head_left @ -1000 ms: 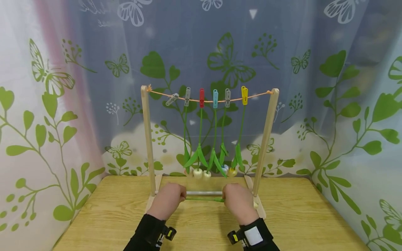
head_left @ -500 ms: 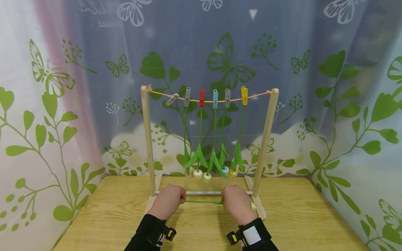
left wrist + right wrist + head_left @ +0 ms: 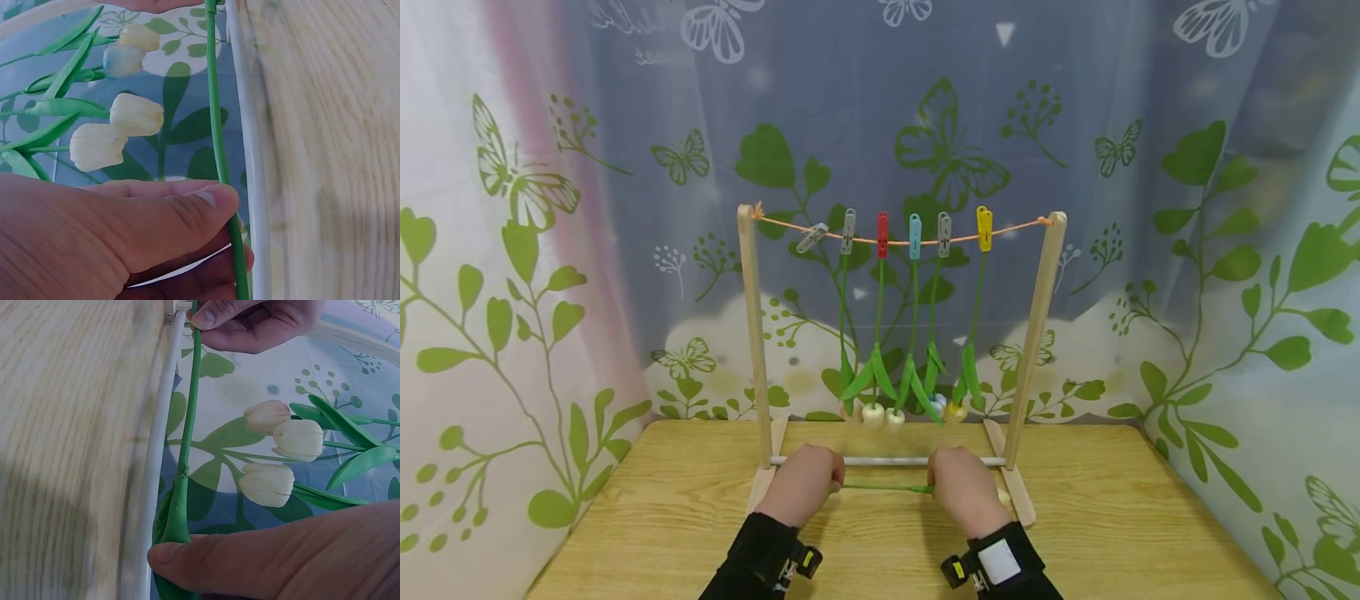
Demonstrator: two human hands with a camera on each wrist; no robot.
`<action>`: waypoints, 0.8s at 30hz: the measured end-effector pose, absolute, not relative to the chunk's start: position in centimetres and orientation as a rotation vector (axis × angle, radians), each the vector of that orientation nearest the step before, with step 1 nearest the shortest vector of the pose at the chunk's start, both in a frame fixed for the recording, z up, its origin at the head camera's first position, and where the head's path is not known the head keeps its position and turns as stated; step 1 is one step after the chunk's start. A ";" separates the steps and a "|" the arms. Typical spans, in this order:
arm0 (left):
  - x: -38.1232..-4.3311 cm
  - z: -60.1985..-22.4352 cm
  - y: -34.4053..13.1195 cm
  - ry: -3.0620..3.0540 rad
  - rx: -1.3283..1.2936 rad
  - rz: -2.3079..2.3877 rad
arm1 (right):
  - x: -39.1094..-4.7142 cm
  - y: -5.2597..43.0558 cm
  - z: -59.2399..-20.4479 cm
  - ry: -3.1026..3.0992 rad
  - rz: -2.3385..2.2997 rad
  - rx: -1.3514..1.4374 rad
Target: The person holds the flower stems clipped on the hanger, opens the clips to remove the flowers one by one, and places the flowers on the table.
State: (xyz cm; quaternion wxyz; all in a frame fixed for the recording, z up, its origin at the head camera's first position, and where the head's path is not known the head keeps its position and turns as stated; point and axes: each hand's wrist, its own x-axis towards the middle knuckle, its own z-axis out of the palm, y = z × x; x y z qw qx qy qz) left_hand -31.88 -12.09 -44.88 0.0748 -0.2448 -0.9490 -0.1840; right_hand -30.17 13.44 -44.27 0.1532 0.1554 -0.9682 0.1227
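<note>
An artificial tulip is stretched sideways between my two hands, its green stem (image 3: 883, 487) showing in the gap. My left hand (image 3: 807, 482) pinches the bare stem between thumb and fingers, as the left wrist view shows. On the leafy part of the tulip (image 3: 177, 509), my right hand (image 3: 966, 487) grips with the thumb laid across the leaves. A bit of the pale flower head (image 3: 1003, 497) peeks out to the right of that hand; the rest of it is hidden. Behind the hands, several tulips (image 3: 878, 367) hang head down from pegs on a cord.
A wooden frame with a left post (image 3: 754, 333) and right post (image 3: 1036, 333) carries the orange cord (image 3: 1018, 225). One grey peg (image 3: 812, 238) on it holds no flower. A white crossbar (image 3: 887, 461) joins the posts low down, above the wooden table (image 3: 880, 542). A printed curtain (image 3: 880, 100) hangs behind.
Both hands and the tulip between them have come slightly down and towards me in the head view. The hanging tulips and pegs look the same.
</note>
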 end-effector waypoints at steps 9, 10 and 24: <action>-31.8 -45.1 -11.9 -2.868 -0.729 -0.533 | -30.5 13.5 -45.1 -2.774 0.359 0.465; -31.8 -45.2 -11.8 -2.871 -0.729 -0.539 | -30.5 13.5 -45.1 -2.776 0.366 0.465; -32.0 -46.3 -11.8 -2.848 -0.770 -0.503 | -30.9 13.7 -46.1 -2.795 0.387 0.476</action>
